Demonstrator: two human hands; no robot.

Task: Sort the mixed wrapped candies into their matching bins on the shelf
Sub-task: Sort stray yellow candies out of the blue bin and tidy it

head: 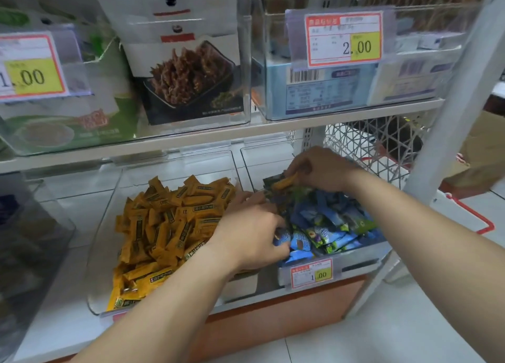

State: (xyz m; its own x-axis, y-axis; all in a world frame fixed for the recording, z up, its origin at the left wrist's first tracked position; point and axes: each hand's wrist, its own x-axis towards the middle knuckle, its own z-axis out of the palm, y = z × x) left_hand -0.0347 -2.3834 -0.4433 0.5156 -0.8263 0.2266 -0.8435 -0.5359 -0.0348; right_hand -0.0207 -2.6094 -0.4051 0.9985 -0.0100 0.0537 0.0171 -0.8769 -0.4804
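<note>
Two clear bins stand side by side on the lower shelf. The left bin (103,226) holds a heap of orange-wrapped candies (169,226). The right bin (355,261) holds blue and green wrapped candies (328,226). My right hand (322,168) pinches one orange candy (284,182) above the back of the right bin. My left hand (254,234) reaches across the wall between the bins, its fingers curled around blue candies at the right bin's left edge; what exactly it grips is partly hidden.
A price tag (311,273) hangs on the right bin's front. The upper shelf carries clear bins of packaged snacks (188,70) with price tags (344,38). A white wire mesh panel (369,149) and the white shelf post (448,133) stand to the right.
</note>
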